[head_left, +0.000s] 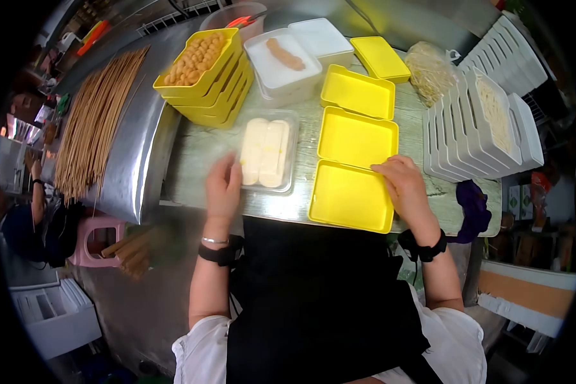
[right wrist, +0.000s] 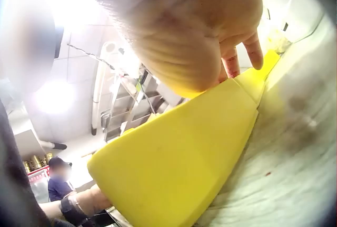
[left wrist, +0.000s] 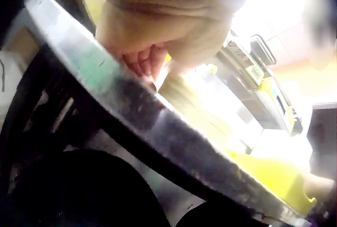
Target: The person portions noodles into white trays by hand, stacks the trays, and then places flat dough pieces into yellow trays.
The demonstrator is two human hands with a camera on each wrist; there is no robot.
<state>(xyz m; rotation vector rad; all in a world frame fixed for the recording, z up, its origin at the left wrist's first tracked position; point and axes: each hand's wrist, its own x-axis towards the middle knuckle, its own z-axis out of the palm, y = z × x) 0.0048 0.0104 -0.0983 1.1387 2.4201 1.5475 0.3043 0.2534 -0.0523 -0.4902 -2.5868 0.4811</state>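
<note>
A clear tray (head_left: 292, 153) of pale, rounded pieces (head_left: 264, 152) lies on the table. My left hand (head_left: 224, 190) is at its left side, fingers loosely bent; whether they touch the tray cannot be told. The left wrist view shows this hand (left wrist: 168, 22) above the table edge. Three shallow yellow containers stand in a row: front (head_left: 352, 196), middle (head_left: 357, 136) and back (head_left: 358, 93). My right hand (head_left: 406, 189) rests at the right rims where front and middle meet. In the right wrist view, this hand's (right wrist: 200, 32) fingers extend down beside the yellow wall (right wrist: 168, 153).
Stacked yellow crates (head_left: 230, 96) with round brown items stand back left, beside skewers (head_left: 102, 121) on a metal surface (head_left: 141, 160). White containers (head_left: 288, 80), another yellow box (head_left: 381, 59) and a plastic bag (head_left: 429, 70) are behind. White stacked trays (head_left: 457, 141) and purple cloth (head_left: 472, 208) are right.
</note>
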